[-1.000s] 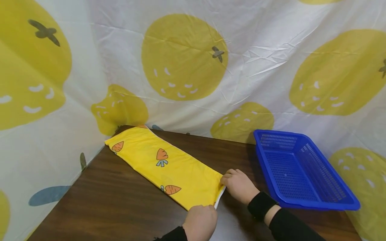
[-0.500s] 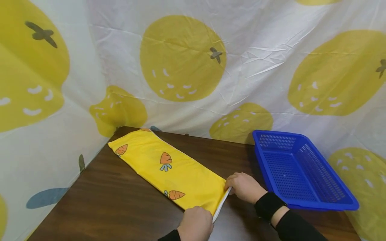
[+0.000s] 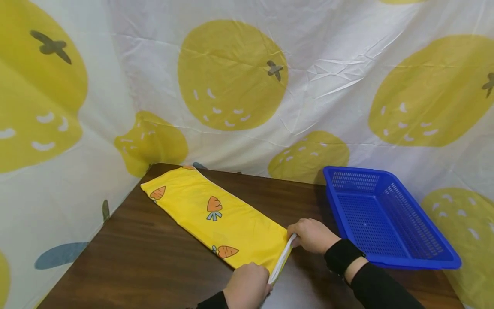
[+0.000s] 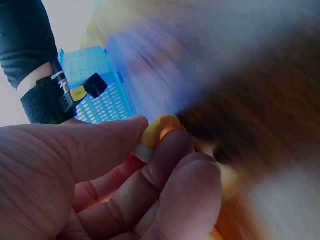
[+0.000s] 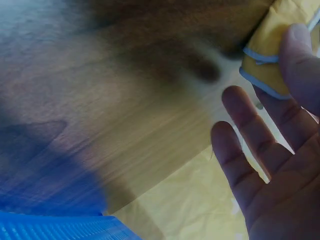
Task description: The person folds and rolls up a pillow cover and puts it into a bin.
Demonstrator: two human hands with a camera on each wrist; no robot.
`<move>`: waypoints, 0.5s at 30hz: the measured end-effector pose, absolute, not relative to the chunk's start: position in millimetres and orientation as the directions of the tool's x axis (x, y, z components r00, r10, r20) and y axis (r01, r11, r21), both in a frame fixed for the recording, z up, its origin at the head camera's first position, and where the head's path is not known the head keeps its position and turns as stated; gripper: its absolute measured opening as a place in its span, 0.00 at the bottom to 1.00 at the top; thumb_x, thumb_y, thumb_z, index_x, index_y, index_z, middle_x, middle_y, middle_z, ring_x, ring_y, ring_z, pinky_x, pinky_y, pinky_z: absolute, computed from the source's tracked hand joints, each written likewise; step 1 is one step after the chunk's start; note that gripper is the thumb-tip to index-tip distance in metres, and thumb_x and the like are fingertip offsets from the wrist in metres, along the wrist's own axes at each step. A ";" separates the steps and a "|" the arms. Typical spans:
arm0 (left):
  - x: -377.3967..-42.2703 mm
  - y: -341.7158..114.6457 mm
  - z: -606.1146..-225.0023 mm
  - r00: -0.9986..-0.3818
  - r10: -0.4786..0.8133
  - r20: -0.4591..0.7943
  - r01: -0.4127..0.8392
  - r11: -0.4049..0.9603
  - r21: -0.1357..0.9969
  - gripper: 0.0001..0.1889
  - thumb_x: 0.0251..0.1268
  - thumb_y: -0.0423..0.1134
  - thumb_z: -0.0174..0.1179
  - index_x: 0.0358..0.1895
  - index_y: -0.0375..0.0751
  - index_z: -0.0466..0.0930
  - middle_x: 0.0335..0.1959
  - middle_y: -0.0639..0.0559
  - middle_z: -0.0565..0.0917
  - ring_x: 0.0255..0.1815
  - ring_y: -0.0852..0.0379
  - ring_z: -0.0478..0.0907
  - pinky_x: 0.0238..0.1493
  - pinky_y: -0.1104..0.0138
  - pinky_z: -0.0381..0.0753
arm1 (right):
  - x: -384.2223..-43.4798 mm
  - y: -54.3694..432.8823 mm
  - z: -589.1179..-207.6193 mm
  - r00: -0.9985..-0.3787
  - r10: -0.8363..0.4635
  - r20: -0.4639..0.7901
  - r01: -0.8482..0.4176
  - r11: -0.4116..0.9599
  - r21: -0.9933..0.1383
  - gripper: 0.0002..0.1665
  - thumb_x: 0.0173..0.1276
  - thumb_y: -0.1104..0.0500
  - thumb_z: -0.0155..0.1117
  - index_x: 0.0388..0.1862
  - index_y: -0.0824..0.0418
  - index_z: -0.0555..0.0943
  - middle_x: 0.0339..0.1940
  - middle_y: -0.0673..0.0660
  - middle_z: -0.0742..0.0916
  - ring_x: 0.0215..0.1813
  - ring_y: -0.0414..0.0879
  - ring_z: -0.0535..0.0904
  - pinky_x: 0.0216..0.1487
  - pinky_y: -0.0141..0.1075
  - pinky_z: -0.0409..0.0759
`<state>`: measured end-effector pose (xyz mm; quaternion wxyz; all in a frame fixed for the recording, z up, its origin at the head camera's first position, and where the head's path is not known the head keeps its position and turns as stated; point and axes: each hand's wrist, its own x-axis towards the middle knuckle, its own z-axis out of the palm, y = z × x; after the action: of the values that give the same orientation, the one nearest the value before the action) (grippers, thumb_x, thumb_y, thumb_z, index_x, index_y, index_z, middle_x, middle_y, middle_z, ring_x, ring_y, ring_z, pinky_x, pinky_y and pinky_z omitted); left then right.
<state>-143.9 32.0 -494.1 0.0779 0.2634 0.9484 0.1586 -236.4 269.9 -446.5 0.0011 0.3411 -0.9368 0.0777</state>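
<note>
A folded yellow cloth (image 3: 247, 223) printed with orange carrots lies in a long strip across the dark wooden table. Its near end, with a white edge, is raised a little between the two hands. My left hand (image 3: 248, 284) pinches the lower corner of that end; the left wrist view shows thumb and fingers closed on a yellow fold (image 4: 152, 132). At the upper corner, my right hand (image 3: 313, 236) grips the cloth. In the right wrist view the thumb presses the pale-edged layers (image 5: 267, 55) against the index finger, and other fingers are spread apart.
A blue perforated plastic basket (image 3: 347, 240) stands on the table (image 3: 162, 253) just right of my right hand. Behind and to the left hangs a white curtain (image 3: 154, 56) with yellow fruit prints, meeting the table's edges.
The cloth has slid slightly toward the lower right. Its near end has tipped up, showing more of the white edge between the hands. Both hands keep hold.
</note>
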 end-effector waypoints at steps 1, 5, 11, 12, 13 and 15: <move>-146.7 32.1 -503.2 -0.849 0.527 -0.052 0.481 0.809 0.338 0.20 0.66 0.51 0.73 0.21 0.48 0.79 0.15 0.60 0.75 0.17 0.63 0.71 0.19 0.64 0.70 | -237.1 268.9 -445.9 -0.776 -0.629 0.035 -0.626 0.763 -0.160 0.09 0.59 0.57 0.83 0.35 0.49 0.88 0.32 0.42 0.90 0.34 0.39 0.81 0.42 0.40 0.85; -155.2 32.5 -531.0 -0.863 0.504 -0.043 0.470 0.829 0.302 0.21 0.64 0.54 0.74 0.18 0.51 0.78 0.14 0.61 0.74 0.16 0.62 0.71 0.19 0.62 0.70 | -239.7 264.4 -445.2 -0.813 -0.579 -0.059 -0.555 0.802 -0.222 0.08 0.62 0.59 0.82 0.35 0.50 0.88 0.30 0.42 0.88 0.33 0.39 0.78 0.43 0.40 0.85; -153.0 29.9 -513.4 -0.869 0.484 -0.106 0.426 0.839 0.339 0.21 0.63 0.53 0.75 0.18 0.51 0.78 0.14 0.61 0.74 0.16 0.61 0.72 0.19 0.60 0.70 | -245.9 262.9 -447.8 -0.819 -0.564 -0.107 -0.527 0.812 -0.250 0.10 0.61 0.61 0.82 0.33 0.50 0.87 0.28 0.42 0.85 0.32 0.40 0.76 0.41 0.37 0.82; -150.7 29.4 -505.2 -0.870 0.481 -0.113 0.421 0.841 0.339 0.21 0.63 0.52 0.76 0.18 0.50 0.79 0.14 0.61 0.74 0.16 0.61 0.72 0.20 0.60 0.71 | -247.0 263.3 -447.8 -0.814 -0.571 -0.104 -0.534 0.807 -0.252 0.10 0.61 0.61 0.82 0.33 0.50 0.86 0.27 0.42 0.84 0.32 0.40 0.76 0.40 0.37 0.81; -148.3 28.7 -497.0 -0.871 0.479 -0.111 0.421 0.842 0.337 0.21 0.63 0.52 0.76 0.18 0.50 0.79 0.14 0.61 0.74 0.17 0.61 0.72 0.20 0.60 0.71 | -248.1 263.7 -447.7 -0.811 -0.576 -0.101 -0.538 0.803 -0.255 0.11 0.61 0.61 0.82 0.32 0.50 0.86 0.27 0.42 0.84 0.31 0.39 0.75 0.40 0.36 0.81; -142.5 26.7 -482.0 -0.872 0.482 -0.081 0.436 0.842 0.317 0.20 0.63 0.52 0.75 0.19 0.49 0.79 0.14 0.61 0.74 0.17 0.61 0.72 0.20 0.61 0.70 | -249.8 264.7 -447.5 -0.806 -0.585 -0.095 -0.547 0.796 -0.259 0.11 0.61 0.61 0.82 0.33 0.50 0.86 0.27 0.42 0.84 0.31 0.39 0.75 0.40 0.36 0.80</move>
<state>-142.5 26.7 -482.0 0.0788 0.2399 0.9565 0.1458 -249.8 264.7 -447.5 -0.0854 0.2999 -0.9438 0.1101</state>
